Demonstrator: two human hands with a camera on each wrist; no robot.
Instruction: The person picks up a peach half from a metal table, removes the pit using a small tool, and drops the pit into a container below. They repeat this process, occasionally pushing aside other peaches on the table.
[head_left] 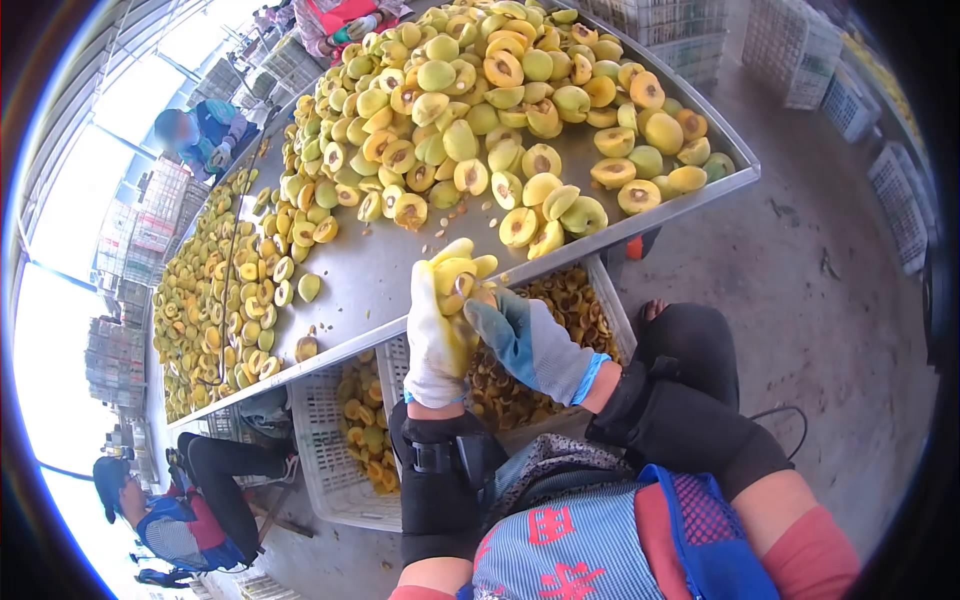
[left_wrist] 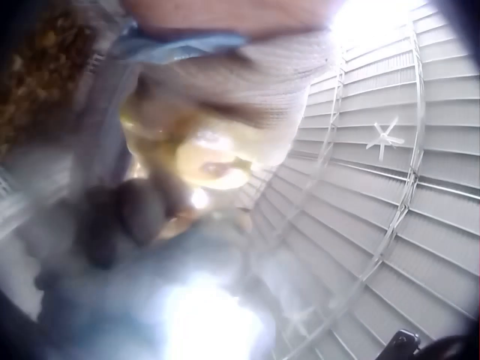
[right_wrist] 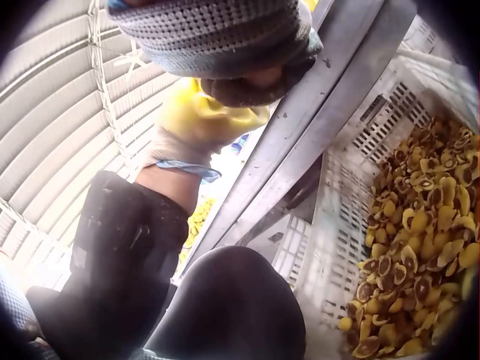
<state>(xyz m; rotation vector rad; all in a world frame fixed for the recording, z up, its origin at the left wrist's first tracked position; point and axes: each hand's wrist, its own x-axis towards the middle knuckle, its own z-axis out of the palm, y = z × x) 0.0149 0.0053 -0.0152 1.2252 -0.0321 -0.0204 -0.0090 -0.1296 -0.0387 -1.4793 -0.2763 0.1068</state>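
Note:
Over the near edge of a metal table [head_left: 375, 250], my left hand [head_left: 438, 325], in a white glove with yellow-coated fingers, holds a halved apricot-like fruit [head_left: 456, 284]. My right hand [head_left: 540, 345], in a blue and grey glove, meets it from the right, its thumb and curled fingers gripping at the fruit. Up close in the left wrist view, a pale cut fruit face [left_wrist: 214, 161] shows in the left palm, blurred and glaring. The right fingertips are partly hidden; I cannot tell whether they hold a small tool.
A large heap of halved fruit [head_left: 460, 140] covers the table's far side, with loose pits scattered before it. Below the edge stand white crates [head_left: 330, 450] of fruit pieces [right_wrist: 420, 247]. Other people [head_left: 190, 515] sit along the left. Stacked crates [head_left: 790, 50] stand at back right.

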